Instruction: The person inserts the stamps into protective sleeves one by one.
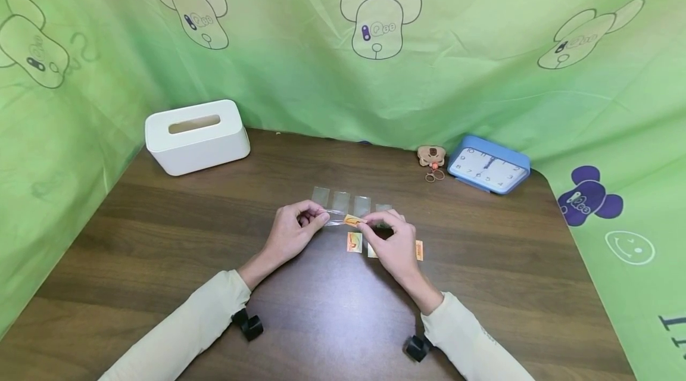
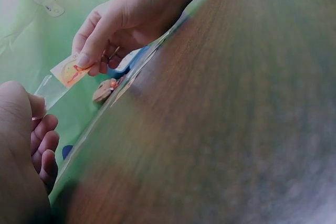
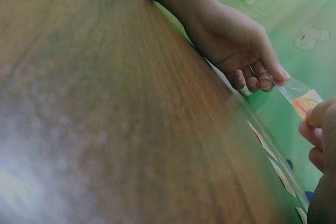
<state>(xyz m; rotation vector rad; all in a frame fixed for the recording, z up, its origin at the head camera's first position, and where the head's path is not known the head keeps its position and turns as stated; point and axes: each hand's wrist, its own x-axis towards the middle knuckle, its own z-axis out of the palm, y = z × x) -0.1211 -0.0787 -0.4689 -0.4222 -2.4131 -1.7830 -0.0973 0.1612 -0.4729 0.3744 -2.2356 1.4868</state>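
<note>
My left hand (image 1: pixel 289 231) pinches one end of a small clear plastic sleeve (image 1: pixel 334 221) between thumb and finger, above the table. At its other end my right hand (image 1: pixel 395 245) pinches a little orange and yellow printed card (image 1: pixel 352 221). Card (image 2: pixel 68 72) and sleeve (image 2: pixel 51 94) meet end to end in the left wrist view; how far one sits within the other I cannot tell. Behind the hands lies a row of several clear sleeves (image 1: pixel 341 200), one partly covered by the right hand. Nearer me are more cards (image 1: pixel 354 242), some partly hidden by that hand.
On the wooden table (image 1: pixel 343 321), a white tissue box (image 1: pixel 198 146) stands at the back left. A blue clock (image 1: pixel 490 165) and a brown bear-shaped keyring (image 1: pixel 431 156) are at the back right. A green printed curtain (image 1: pixel 300 71) hangs behind and along the sides.
</note>
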